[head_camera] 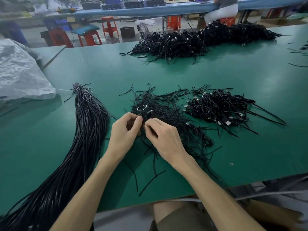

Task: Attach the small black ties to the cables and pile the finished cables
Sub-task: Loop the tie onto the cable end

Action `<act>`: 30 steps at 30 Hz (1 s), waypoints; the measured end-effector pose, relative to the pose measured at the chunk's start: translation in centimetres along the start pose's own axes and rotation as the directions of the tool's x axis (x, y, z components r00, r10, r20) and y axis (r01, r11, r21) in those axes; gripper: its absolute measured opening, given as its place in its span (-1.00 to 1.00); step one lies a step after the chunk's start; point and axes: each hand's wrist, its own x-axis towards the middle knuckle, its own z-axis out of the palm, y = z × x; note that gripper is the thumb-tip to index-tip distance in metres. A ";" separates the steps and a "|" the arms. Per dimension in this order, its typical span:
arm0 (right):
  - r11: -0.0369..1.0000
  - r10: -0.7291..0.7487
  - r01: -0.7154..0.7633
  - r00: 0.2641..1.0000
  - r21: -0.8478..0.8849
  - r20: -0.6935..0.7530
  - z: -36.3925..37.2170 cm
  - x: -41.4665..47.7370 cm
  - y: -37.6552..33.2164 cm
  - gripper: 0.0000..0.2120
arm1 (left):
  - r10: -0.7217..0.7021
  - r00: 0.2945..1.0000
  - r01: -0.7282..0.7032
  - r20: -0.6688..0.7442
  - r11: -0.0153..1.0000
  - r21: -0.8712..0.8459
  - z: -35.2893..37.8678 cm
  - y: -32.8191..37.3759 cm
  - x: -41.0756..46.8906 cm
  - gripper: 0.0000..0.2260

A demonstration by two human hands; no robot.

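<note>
Your left hand (124,130) and right hand (164,136) pinch one tie; finished cables (221,107) piled right — large untied bundle (86,130) remains left.

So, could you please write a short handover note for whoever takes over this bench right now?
Left hand and right hand: both pinching a thin black cable over the loose heap of small black ties.
Long bundle of untied black cables: at the left, on the green table.
Done: small pile of coiled tied cables at the right; bigger pile at the far side.
Left: most of the bundle.
</note>
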 end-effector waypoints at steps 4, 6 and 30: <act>0.999 0.000 0.000 1.000 -0.034 0.006 -0.1 -0.1 -0.1 -0.85 | -0.131 0.984 0.161 0.124 0.946 -0.282 -1.1 -0.3 0.5 -0.88; 0.999 0.044 -0.044 0.999 0.000 -0.008 -0.2 0.0 0.1 -0.87 | -0.098 0.970 0.178 0.222 0.910 -0.375 -1.6 -0.2 0.5 -0.80; 0.991 0.070 -0.066 0.997 0.115 -0.024 -0.1 -0.1 0.7 -0.86 | 0.147 0.952 -0.067 0.267 0.956 -0.286 -1.3 -0.2 0.4 -0.70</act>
